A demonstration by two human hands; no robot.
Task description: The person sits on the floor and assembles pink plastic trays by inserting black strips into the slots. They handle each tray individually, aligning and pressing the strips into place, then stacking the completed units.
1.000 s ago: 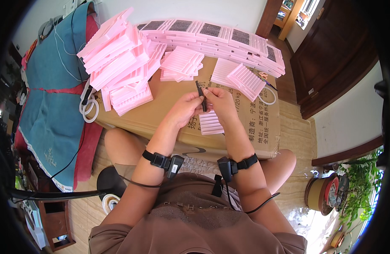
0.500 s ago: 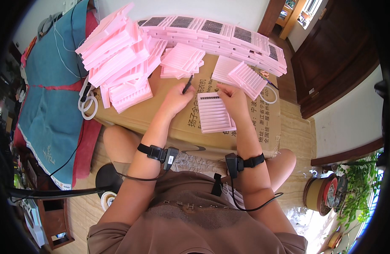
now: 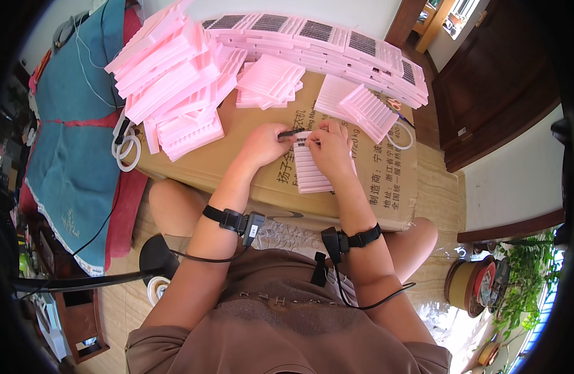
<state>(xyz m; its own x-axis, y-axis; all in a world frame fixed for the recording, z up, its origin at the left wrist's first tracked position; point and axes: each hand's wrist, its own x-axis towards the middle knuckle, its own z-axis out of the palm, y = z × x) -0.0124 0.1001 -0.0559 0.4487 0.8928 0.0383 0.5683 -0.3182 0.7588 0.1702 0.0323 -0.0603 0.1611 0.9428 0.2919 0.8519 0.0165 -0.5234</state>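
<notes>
A pink ridged tray [image 3: 312, 173] lies on the cardboard box in front of me, with small dark pieces in its top row. My left hand [image 3: 265, 146] is closed on a short dark strip [image 3: 289, 133], held level at the tray's upper left corner. Bent over the tray's upper right part is my right hand [image 3: 330, 151]; its thumb and fingertips are pinched together by the top row. Whatever sits between those fingertips is too small to make out. The right hand covers part of the tray's right side.
Pink trays [image 3: 165, 75] are piled high at the left, and a smaller pile [image 3: 271, 80] lies beyond my hands. Trays filled with dark pieces [image 3: 318, 31] line the back of the cardboard box [image 3: 243, 177]. Scissors [image 3: 394, 105] and a white ring [image 3: 400, 136] lie at the right.
My left hand has moved right and turned the dark strip from steep to nearly level at the tray. My right hand has shifted down and left, over the tray's top row.
</notes>
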